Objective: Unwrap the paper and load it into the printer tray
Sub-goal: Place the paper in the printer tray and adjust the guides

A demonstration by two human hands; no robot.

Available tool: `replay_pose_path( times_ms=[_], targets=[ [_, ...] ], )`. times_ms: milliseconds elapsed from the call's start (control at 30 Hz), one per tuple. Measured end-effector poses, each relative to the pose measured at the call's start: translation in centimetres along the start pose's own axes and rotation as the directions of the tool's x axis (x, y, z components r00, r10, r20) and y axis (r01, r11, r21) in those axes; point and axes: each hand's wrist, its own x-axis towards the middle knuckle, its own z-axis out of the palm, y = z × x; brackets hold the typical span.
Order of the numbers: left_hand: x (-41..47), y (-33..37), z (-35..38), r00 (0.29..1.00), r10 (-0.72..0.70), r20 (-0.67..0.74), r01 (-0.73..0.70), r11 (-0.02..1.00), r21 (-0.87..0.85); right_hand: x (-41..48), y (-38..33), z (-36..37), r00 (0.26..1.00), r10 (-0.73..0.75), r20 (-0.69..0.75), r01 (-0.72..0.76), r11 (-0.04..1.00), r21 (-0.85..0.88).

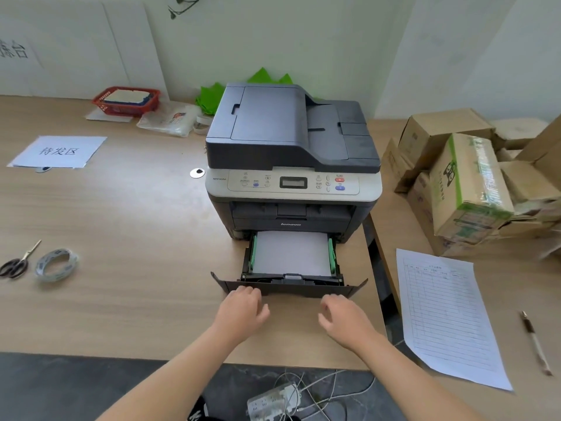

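Note:
A grey and white printer (pixel 291 165) stands on the wooden table. Its black paper tray (pixel 288 285) is pulled out toward me, and a stack of white paper (pixel 293 253) lies flat inside it between green guides. My left hand (pixel 243 308) hovers just in front of the tray's front panel on the left, fingers spread, fingertips at or very near the panel. My right hand (pixel 343 317) is in front of the panel on the right, fingers loosely curled and apart, holding nothing. No wrapper is visible near the hands.
Scissors (pixel 16 262) and a tape roll (pixel 56 265) lie at the left. A printed form (pixel 446 314) and a pen (pixel 535 341) lie at the right, with cardboard boxes (pixel 464 183) behind. A red basket (pixel 126 100) sits at the back left. A power strip (pixel 273 399) with cables lies on the floor.

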Motion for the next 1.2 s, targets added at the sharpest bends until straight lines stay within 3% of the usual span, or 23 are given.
replay_pose_path(
  times_ms=[100,233,700,1200],
  targets=[
    [1.6,-0.7,0.5,0.997,-0.052,0.052,0.055,0.997,-0.062,1.5,0.7,-0.2,0.996,0.075,-0.05,-0.073,0.996,0.044],
    [3.6,-0.4,0.7,0.993,-0.056,0.101,0.055,0.998,0.01,3.9,0.6,-0.7,0.996,0.075,-0.046,-0.075,0.997,0.004],
    [12.6,-1.7,-0.7,0.979,-0.173,0.104,0.185,0.976,-0.113,12.0,0.7,-3.1,0.989,0.144,-0.031,-0.142,0.988,0.063],
    [14.3,-1.3,-1.3,0.958,-0.243,0.153,0.267,0.95,-0.163,14.0,0.3,-3.7,0.98,0.197,0.022,-0.198,0.97,0.138]
  ],
)
